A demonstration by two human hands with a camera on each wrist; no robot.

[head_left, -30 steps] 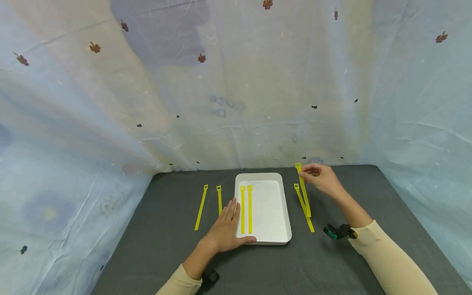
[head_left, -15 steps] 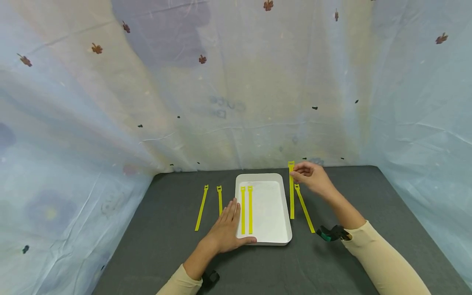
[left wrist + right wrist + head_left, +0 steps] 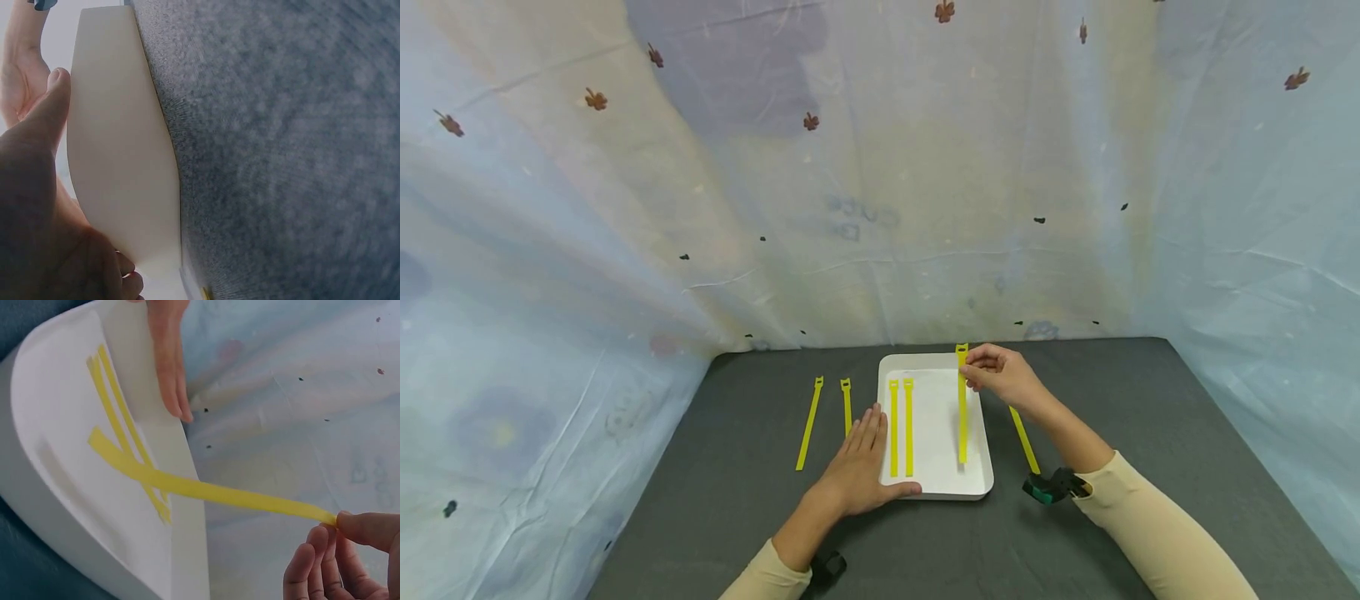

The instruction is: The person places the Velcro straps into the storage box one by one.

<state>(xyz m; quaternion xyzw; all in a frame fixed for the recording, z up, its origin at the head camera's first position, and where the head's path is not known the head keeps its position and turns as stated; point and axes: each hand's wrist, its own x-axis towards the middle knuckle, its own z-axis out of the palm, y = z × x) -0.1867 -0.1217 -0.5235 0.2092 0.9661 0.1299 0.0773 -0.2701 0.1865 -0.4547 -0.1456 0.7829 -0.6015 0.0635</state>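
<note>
My right hand [image 3: 1006, 379] pinches a yellow cable tie [image 3: 962, 417] near its slotted head. The strap hangs down over the right side of a shallow white tray [image 3: 936, 433]. In the right wrist view, thumb and fingertips grip one end of the held tie [image 3: 219, 492]. Two more yellow cable ties [image 3: 909, 429] lie side by side in the left part of the tray. My left hand [image 3: 859, 471] rests along the tray's left edge, fingers straight and thumb across the near rim. From the left wrist, the tray's side wall [image 3: 119, 137] fills the view beside the thumb.
Left of the tray, one yellow cable tie [image 3: 808, 425] lies on the dark grey table [image 3: 737, 500], and another [image 3: 847, 404] is partly covered by my left hand. A further tie [image 3: 1024, 442] lies to the right, partly behind my right arm. A patterned curtain [image 3: 880, 208] surrounds the table.
My right hand has carried the cable tie leftward, from beside the right-hand tie to over the tray's right side. The left hand and the tray have stayed in place.
</note>
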